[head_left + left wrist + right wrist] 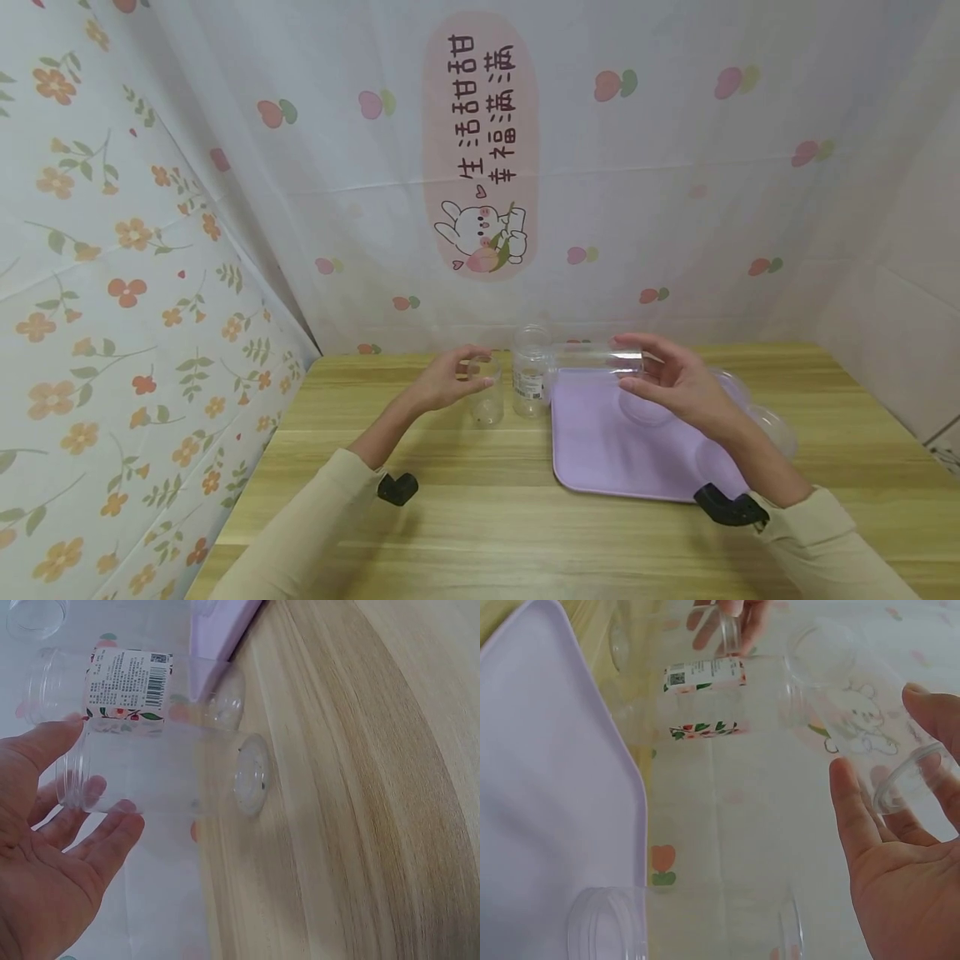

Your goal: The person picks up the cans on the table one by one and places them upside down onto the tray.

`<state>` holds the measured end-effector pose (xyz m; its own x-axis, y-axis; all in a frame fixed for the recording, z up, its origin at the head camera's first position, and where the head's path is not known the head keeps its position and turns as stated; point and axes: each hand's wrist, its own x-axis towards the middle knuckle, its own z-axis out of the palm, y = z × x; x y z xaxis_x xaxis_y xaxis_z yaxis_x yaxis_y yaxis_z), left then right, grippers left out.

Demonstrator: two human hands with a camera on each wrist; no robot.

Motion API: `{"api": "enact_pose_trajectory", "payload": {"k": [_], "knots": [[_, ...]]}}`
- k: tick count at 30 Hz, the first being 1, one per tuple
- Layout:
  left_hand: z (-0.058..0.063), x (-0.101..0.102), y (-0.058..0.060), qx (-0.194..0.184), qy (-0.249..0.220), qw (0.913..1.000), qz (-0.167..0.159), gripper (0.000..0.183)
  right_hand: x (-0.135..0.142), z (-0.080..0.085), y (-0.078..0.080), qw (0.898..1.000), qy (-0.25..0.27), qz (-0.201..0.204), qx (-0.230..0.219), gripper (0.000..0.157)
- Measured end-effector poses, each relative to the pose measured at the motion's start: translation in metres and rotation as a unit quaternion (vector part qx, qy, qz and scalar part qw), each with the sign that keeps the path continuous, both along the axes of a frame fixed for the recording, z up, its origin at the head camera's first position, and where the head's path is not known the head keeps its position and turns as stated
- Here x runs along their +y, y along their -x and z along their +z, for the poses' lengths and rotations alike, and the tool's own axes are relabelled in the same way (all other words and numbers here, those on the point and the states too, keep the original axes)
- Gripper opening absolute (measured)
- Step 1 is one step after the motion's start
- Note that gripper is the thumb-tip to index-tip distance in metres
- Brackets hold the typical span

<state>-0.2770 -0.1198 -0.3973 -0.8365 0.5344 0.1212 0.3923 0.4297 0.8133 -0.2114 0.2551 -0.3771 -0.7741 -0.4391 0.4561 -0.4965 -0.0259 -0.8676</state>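
Note:
My left hand (442, 381) holds a clear plastic jar (487, 404) near its rim, thumb on one side and fingers on the other. The jar stands upright on the wooden table. Right beside it is a second clear jar (531, 385), upright, with a printed floral label (127, 686). My right hand (678, 383) grips one end of another clear jar (592, 360). That jar lies sideways in the air over the back of the lilac tray (600, 471), its far end pointing left towards the labelled jar. In the right wrist view, thumb and fingers curve round its near end (911, 780).
Several more clear plastic containers stand on or by the tray, among them one at the back (645, 408) and one at its right edge (776, 429). A printed cloth (675, 208) hangs behind the table, and a flowered one (150, 333) on the left.

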Motion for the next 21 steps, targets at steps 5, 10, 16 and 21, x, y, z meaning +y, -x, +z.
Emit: {"api": "enact_pose_trajectory", "payload": {"k": [5, 10, 16, 21], "knots": [[0.004, 0.002, -0.002, -0.003, -0.006, 1.0, -0.004, 0.047, 0.005, 0.004, 0.0, 1.0, -0.003, 0.002, 0.005, 0.059], [0.005, 0.002, -0.003, -0.005, -0.006, 0.9999, -0.009, 0.049, 0.008, 0.008, 0.0, 1.0, -0.007, 0.005, -0.003, 0.058], [0.0, 0.0, 0.001, 0.0, 0.0, 0.9999, -0.013, 0.048, 0.012, 0.014, -0.003, 0.999, -0.04, -0.017, 0.004, 0.056], [0.0, 0.0, 0.001, 0.002, 0.005, 0.9999, -0.01, 0.047, 0.016, 0.019, -0.004, 0.995, -0.086, -0.048, 0.017, 0.056]]}}
